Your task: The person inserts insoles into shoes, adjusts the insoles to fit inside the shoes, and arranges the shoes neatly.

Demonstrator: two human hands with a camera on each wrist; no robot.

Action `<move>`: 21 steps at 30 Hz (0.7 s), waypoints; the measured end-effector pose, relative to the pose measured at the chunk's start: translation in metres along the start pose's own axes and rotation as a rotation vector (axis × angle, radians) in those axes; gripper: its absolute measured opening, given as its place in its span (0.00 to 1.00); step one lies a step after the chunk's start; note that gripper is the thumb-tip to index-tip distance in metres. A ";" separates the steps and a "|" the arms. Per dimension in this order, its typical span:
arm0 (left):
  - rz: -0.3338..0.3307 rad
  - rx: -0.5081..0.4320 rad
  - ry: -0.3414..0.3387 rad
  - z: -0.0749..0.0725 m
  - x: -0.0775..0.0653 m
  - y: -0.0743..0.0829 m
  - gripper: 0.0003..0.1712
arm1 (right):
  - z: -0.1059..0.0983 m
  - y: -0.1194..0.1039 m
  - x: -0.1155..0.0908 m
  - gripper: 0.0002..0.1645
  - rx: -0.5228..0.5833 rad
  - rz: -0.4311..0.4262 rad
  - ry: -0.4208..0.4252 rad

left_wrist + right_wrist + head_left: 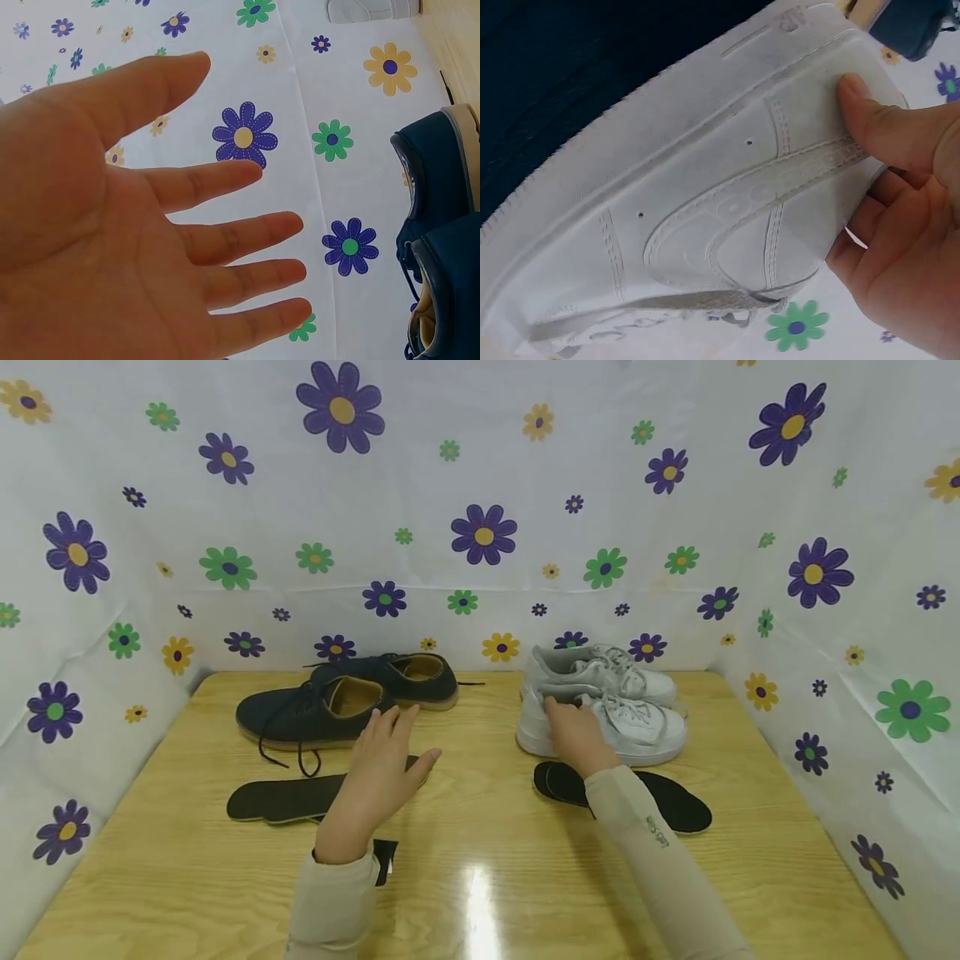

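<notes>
The right grip pinches the nearer white shoe at its heel end, on the right side of the table, while the left grip, with fingers spread, is near the dark blue shoes.

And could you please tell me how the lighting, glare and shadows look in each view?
Head view: a bright glare streak on the near part of the table, a soft shadow beside the right sleeve; left wrist view: left hand and flowered cloth clearly lit, no strong glare; right wrist view: white shoe readable, upper-left corner very dark.
</notes>
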State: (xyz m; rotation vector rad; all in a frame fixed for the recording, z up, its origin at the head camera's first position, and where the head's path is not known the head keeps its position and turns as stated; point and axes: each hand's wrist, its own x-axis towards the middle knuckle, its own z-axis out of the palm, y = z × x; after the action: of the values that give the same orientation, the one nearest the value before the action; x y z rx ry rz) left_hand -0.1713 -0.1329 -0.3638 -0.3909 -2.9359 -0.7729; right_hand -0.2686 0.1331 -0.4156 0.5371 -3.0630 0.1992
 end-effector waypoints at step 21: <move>-0.029 -0.006 -0.032 -0.003 0.001 0.000 0.39 | -0.026 -0.052 -0.005 0.16 0.090 -0.177 0.014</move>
State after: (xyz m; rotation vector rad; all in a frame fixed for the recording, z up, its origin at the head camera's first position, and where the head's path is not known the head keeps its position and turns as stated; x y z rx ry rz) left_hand -0.1725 -0.1338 -0.3606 -0.3656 -2.9759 -0.7869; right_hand -0.2456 0.0897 -0.3834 0.8029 -2.9819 0.3346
